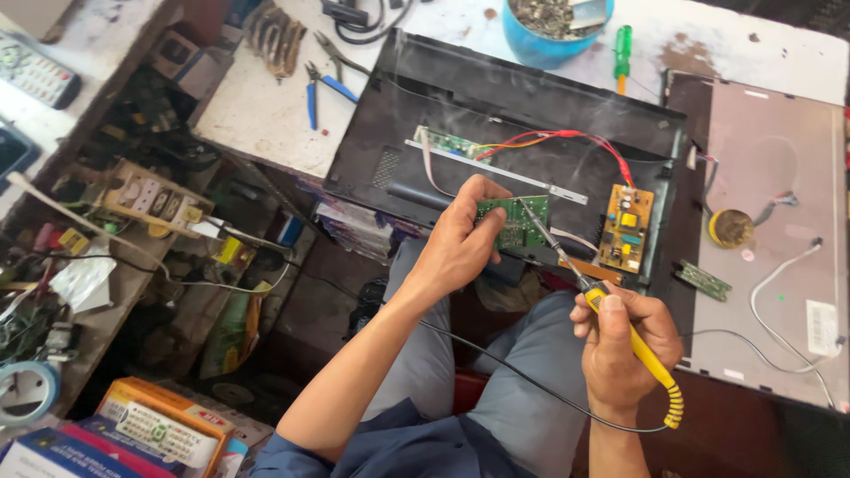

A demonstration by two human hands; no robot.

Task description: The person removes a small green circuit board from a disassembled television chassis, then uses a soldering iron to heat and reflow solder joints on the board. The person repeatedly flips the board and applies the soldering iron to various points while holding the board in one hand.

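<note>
My left hand (460,239) grips a small green circuit board (516,223) and holds it up over my lap. My right hand (624,341) is closed around the yellow handle of a soldering iron (636,341). Its thin metal tip reaches up and left onto the green board. Thin smoke drifts above the board. Behind it lies a black open monitor back cover (460,97) with an orange power board (625,230) and red wires (567,137) inside.
A grey metal panel (770,177) with white cables and a round solder tin (731,227) lies at the right. A blue bowl (553,26), a green screwdriver (623,55) and blue-handled pliers (320,84) sit on the white bench. Cluttered shelves and boxes fill the left.
</note>
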